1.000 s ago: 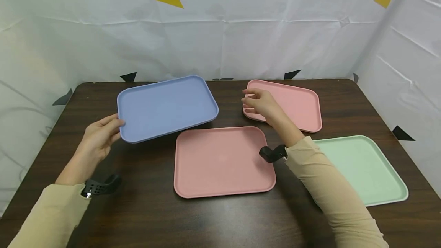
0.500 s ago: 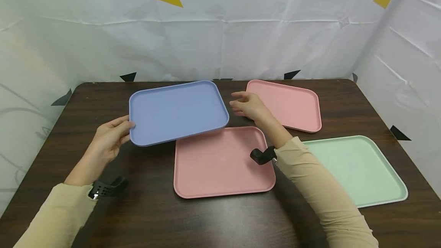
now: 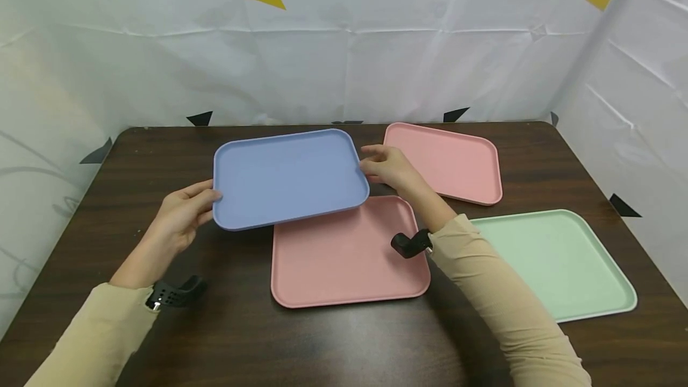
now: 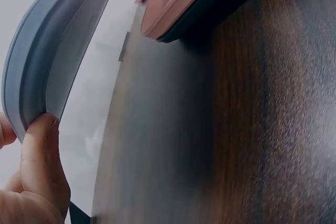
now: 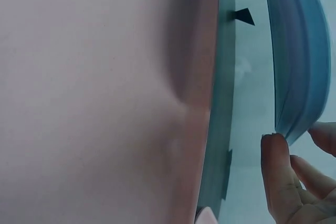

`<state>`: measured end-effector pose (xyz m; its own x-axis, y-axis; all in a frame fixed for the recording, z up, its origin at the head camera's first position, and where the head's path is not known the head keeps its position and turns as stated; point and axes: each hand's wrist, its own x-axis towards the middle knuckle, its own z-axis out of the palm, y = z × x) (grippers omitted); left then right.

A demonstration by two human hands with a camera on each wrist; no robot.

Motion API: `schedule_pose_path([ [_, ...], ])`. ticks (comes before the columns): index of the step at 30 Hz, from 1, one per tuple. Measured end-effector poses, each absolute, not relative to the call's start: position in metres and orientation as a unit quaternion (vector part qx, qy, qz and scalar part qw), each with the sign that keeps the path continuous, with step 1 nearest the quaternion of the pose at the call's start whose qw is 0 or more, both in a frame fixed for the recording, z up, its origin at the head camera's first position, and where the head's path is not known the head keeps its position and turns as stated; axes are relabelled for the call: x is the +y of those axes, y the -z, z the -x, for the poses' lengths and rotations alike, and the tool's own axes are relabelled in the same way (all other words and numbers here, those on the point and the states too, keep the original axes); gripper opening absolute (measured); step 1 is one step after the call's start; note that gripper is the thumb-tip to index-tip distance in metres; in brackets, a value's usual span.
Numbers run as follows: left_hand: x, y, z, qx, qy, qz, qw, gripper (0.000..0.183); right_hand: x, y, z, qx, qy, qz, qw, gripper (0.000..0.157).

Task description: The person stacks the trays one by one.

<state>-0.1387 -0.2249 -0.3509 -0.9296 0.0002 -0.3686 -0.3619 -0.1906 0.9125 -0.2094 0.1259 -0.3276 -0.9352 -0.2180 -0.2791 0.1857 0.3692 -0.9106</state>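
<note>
A blue tray [image 3: 290, 179] is held up off the table, its right part overlapping a pink tray [image 3: 349, 261] in the head view. My left hand [image 3: 185, 211] pinches its left edge, thumb on the upper side. In the left wrist view the thumb [image 4: 39, 156] presses the tray's rim [image 4: 31, 66]. At the opposite edge, my right hand [image 3: 395, 169] has its thumb and fingers about the rim. The right wrist view shows the right thumb [image 5: 275, 166] against the corner of the blue tray [image 5: 302, 51], with fingers on the other side.
Another pink tray [image 3: 451, 163] lies at the back right, partly behind my right hand. A green tray [image 3: 559, 264] rests on the right side, partly covered by my right forearm. White sheeting [image 3: 344, 76] rises behind the dark wooden table [image 3: 242, 339].
The blue tray has moved right and slightly nearer, now over the pink tray's back edge. My right hand has shifted left from the back pink tray and taken hold of the blue tray's right edge.
</note>
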Motion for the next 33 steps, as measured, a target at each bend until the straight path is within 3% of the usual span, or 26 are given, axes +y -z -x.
schedule_pose_path([
  [5, -0.218, 0.351, 0.139, 0.646, -0.741, 0.133, 0.128, 0.064, 0.130, 0.328, 0.210, 0.819, 0.544, 0.002, 0.184, 0.053],
  [33, -0.185, 0.354, 0.132, 0.672, -0.712, 0.078, 0.189, 0.065, 0.180, 0.321, 0.180, 0.836, 0.505, 0.026, 0.213, 0.065],
])
